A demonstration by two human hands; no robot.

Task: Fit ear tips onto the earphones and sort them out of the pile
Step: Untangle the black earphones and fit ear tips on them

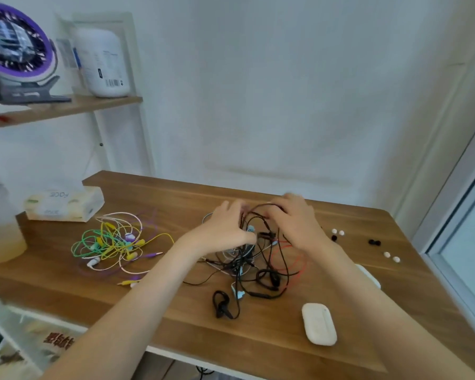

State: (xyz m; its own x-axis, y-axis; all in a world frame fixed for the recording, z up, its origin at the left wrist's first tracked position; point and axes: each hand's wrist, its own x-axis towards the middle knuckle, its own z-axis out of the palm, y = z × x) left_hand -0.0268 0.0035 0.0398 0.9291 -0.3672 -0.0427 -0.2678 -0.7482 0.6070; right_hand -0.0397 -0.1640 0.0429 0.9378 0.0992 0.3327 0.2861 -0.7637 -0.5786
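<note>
A tangled pile of black, red and white wired earphones [247,259] lies in the middle of the wooden table [176,319]. My left hand [225,229] and my right hand [296,220] both reach into its top and pinch black cables lifted from the pile. A second heap of yellow, green, purple and pink earphones [115,239] lies apart to the left. Loose white ear tips [337,232] and black ear tips [374,242] sit on the table to the right, with two more white ear tips [391,256] nearer the edge.
A white earbud case [319,327] lies at the front right. A tissue box [65,204] and a plastic jar [0,229] stand at the left. A shelf above holds a fan [14,50] and a white container [104,61]. A window frame borders the right.
</note>
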